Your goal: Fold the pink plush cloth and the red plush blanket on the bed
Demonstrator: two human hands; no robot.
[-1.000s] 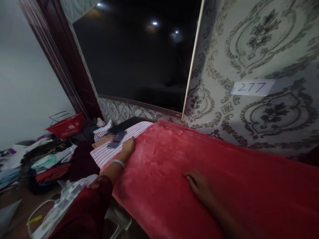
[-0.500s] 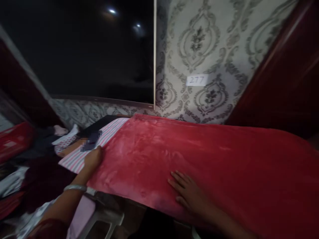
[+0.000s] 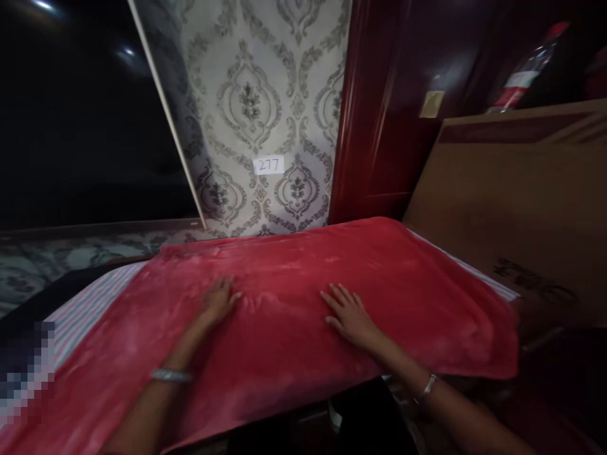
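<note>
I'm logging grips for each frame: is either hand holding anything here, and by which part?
Nothing is held. The left hand and the right hand both lie flat, fingers spread, on top of the red blanket, pressing on it rather than gripping it.

I see a red fleece blanket spread flat across the middle of the frame, its near edge hanging over.

Patterned wallpaper centre top, paper label "277" stuck on it — dark screen upper left. Cardboard box right; plastic bottle upper right — dark red door frame between.
</note>
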